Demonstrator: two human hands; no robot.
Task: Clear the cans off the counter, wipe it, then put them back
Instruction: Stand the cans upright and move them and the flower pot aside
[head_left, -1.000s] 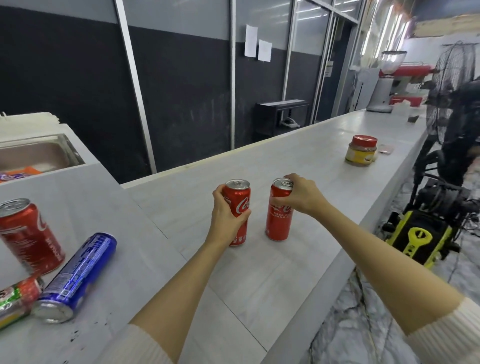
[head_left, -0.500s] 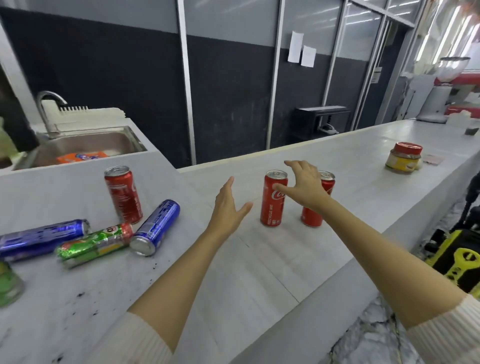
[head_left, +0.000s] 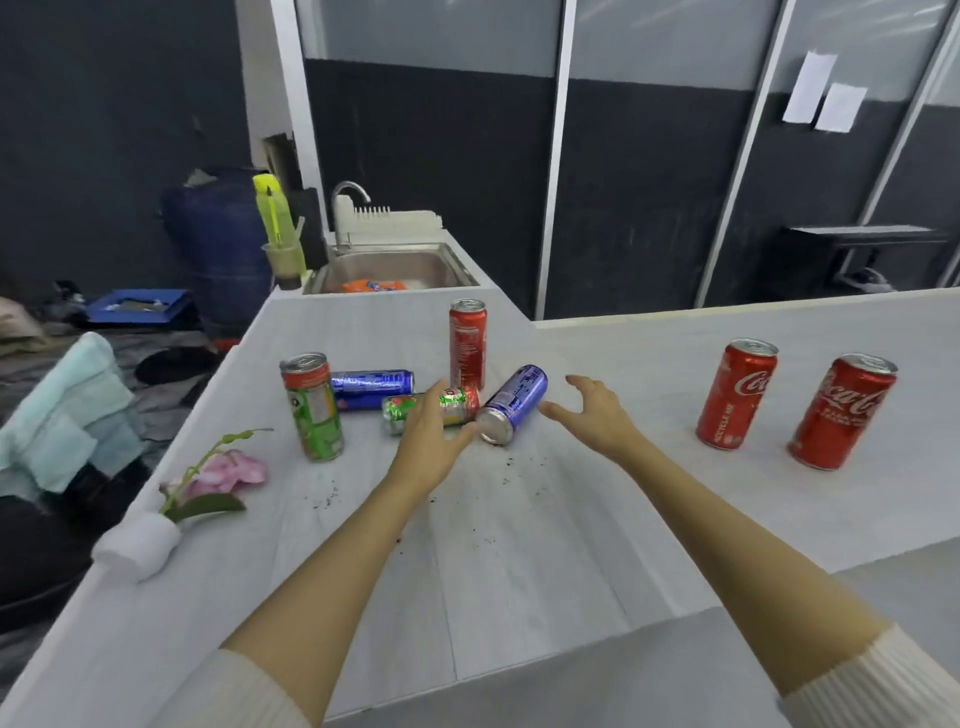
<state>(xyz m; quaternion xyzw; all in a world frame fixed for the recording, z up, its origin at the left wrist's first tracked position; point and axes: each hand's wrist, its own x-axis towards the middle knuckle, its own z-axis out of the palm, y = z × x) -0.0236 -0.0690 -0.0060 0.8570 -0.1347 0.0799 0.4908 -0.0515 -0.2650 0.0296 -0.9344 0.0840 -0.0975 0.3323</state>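
Soft, even light keeps the pale counter (head_left: 519, 545) bright, while the dark wall panels (head_left: 649, 197) and the far left background stay dim. Shadows are faint, only a small soft patch at the foot of the rightmost red can (head_left: 844, 410), whose side and top carry a mild sheen. The whole picture is slightly soft, with fine print smeared, and the wide lens tilts the metal wall frames (head_left: 553, 156) outward toward the edges.

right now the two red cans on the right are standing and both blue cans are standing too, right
No: the head view shows both blue cans lying on their sides. The two red cans on the right are standing.
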